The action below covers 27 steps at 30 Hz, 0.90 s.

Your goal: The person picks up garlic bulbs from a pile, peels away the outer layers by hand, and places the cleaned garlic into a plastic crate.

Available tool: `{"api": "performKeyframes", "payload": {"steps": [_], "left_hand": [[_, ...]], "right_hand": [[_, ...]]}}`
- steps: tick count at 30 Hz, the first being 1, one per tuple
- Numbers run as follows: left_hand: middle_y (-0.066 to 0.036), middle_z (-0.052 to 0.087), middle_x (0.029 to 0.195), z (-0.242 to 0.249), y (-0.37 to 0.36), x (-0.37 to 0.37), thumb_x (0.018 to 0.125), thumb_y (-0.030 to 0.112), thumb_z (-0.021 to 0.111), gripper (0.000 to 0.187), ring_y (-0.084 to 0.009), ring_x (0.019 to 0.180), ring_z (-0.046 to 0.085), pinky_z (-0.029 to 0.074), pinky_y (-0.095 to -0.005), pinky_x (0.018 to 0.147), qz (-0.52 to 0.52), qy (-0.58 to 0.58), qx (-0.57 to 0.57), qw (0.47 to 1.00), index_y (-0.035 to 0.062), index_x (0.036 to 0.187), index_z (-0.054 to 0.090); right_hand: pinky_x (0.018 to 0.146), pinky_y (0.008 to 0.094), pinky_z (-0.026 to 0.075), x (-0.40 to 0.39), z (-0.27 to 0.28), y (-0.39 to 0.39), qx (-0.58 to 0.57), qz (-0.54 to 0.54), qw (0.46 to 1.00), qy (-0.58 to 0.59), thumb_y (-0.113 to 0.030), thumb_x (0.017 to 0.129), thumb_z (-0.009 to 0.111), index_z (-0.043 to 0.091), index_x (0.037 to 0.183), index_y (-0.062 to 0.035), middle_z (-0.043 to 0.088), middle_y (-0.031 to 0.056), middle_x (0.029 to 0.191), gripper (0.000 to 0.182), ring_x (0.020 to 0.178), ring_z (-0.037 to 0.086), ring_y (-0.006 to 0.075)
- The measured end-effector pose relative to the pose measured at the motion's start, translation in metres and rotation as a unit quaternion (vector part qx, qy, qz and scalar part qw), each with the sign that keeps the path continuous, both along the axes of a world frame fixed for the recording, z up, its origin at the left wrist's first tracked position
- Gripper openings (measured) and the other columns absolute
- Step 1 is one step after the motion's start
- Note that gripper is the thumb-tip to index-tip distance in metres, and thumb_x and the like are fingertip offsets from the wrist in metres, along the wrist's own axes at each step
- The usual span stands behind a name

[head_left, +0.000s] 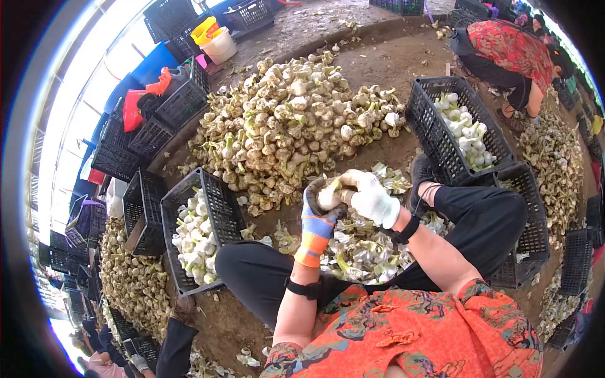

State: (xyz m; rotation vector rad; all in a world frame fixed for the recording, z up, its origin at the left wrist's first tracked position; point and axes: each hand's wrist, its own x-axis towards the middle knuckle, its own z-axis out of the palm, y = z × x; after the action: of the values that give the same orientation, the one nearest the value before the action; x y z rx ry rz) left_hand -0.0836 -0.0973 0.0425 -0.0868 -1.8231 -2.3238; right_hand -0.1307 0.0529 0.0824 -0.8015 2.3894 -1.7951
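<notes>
A pale garlic bulb (pixel 328 195) is held in front of my knees. My left hand (pixel 318 217), in a blue and orange glove with dark, dirty fingers, is closed round it. The curled fingers of my right hand (pixel 372 198), in a white glove, press against the bulb from the other side. Whether a small tool sits in my right hand cannot be made out. Below both hands, a heap of loose garlic skins (pixel 362 249) lies between my legs. Just beyond them rises a big pile of unpeeled garlic bulbs (pixel 283 123).
Black crates of cleaned white garlic stand at my left, the left crate (pixel 220 211), and ahead right, the right crate (pixel 435 104). Another black crate (pixel 535 220) is beside my right knee. A person in red (pixel 510 53) bends over at the upper right. Stacked crates (pixel 148 135) line the left.
</notes>
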Motion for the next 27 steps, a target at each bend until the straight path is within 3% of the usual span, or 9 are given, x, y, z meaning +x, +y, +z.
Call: {"api": "performKeyframes", "payload": {"steps": [4,5,8,9,13,16,22,25,27], "left_hand": [[-0.009,0.060,0.102,0.024,-0.009,0.007,0.078,0.004,0.067,0.054,-0.0185,0.081,0.061,0.052,-0.0293,0.070,-0.050,-0.067,0.188,0.979,0.0038,0.126,0.042],[-0.010,0.055,0.110,0.029,-0.017,0.007,0.073,0.002,0.074,0.062,-0.0183,0.092,0.058,0.053,-0.0293,0.075,-0.090,-0.080,0.189,0.975,0.0052,0.125,0.041],[-0.011,0.055,0.113,0.013,-0.009,-0.002,0.067,0.000,0.079,0.068,-0.0197,0.099,0.056,0.052,-0.0318,0.079,-0.034,0.016,0.128,0.991,0.0032,0.124,0.042],[-0.010,0.053,0.117,0.008,-0.008,-0.004,0.062,-0.003,0.081,0.072,-0.0209,0.104,0.055,0.051,-0.0332,0.085,-0.008,0.006,0.078,0.997,0.0017,0.123,0.043],[-0.008,0.055,0.116,0.011,0.002,-0.001,0.072,-0.001,0.073,0.060,-0.0199,0.102,0.057,0.051,-0.0341,0.085,-0.007,0.034,0.035,0.999,0.0051,0.124,0.043],[-0.010,0.055,0.116,0.025,0.007,0.006,0.079,0.005,0.069,0.053,-0.0212,0.101,0.058,0.051,-0.0339,0.083,-0.017,-0.021,0.185,0.982,0.0043,0.125,0.042],[-0.013,0.056,0.115,0.017,-0.001,0.001,0.086,0.016,0.063,0.048,-0.0245,0.097,0.060,0.053,-0.0336,0.079,-0.081,-0.053,0.185,0.978,0.0020,0.126,0.042],[-0.013,0.058,0.110,0.022,-0.002,0.000,0.088,0.019,0.061,0.046,-0.0246,0.094,0.061,0.054,-0.0334,0.077,-0.108,-0.097,0.204,0.968,0.0008,0.125,0.043],[-0.012,0.060,0.104,0.021,0.000,0.002,0.089,0.018,0.059,0.042,-0.0230,0.090,0.062,0.054,-0.0325,0.075,-0.109,-0.108,0.236,0.960,0.0008,0.125,0.044]], "right_hand": [[0.074,0.0354,0.048,-0.018,-0.008,0.020,0.105,-0.043,0.990,0.086,-0.001,0.071,0.059,0.064,0.098,0.0005,0.061,0.0173,0.090,0.027,0.087,0.061,0.0307],[0.073,0.0317,0.048,-0.021,-0.017,0.025,0.095,-0.046,0.994,0.040,0.000,0.073,0.062,0.064,0.101,0.0004,0.062,0.0117,0.089,0.028,0.084,0.061,0.0226],[0.072,0.0277,0.047,-0.004,0.010,0.014,-0.220,0.013,0.945,-0.242,-0.001,0.074,0.066,0.064,0.101,0.0007,0.061,0.0033,0.089,0.027,0.080,0.057,0.0126],[0.073,0.0240,0.046,-0.002,0.012,0.010,-0.208,0.012,0.948,-0.242,-0.004,0.075,0.071,0.064,0.100,0.0013,0.061,-0.0005,0.089,0.026,0.080,0.054,0.0068],[0.072,0.0251,0.048,0.003,0.016,0.005,-0.226,0.021,0.935,-0.274,-0.004,0.075,0.070,0.064,0.097,0.0024,0.065,0.0022,0.086,0.024,0.082,0.057,0.0075],[0.070,0.0258,0.048,0.002,0.011,0.006,-0.185,0.008,0.950,-0.250,0.000,0.076,0.066,0.063,0.094,0.0014,0.066,0.0035,0.082,0.019,0.077,0.059,0.0097],[0.079,0.0315,0.047,-0.004,0.000,0.014,0.056,-0.077,0.988,0.123,-0.001,0.070,0.062,0.062,0.096,0.0007,0.063,0.0154,0.092,0.027,0.090,0.062,0.0255],[0.079,0.0345,0.047,-0.009,-0.015,0.017,0.051,-0.081,0.982,0.162,-0.001,0.067,0.063,0.061,0.101,0.0013,0.060,0.0172,0.095,0.035,0.097,0.059,0.0324],[0.078,0.0340,0.047,-0.010,-0.016,0.018,-0.044,-0.039,0.997,0.050,-0.001,0.066,0.063,0.062,0.100,0.0014,0.061,0.0163,0.093,0.034,0.095,0.060,0.0315]]}}
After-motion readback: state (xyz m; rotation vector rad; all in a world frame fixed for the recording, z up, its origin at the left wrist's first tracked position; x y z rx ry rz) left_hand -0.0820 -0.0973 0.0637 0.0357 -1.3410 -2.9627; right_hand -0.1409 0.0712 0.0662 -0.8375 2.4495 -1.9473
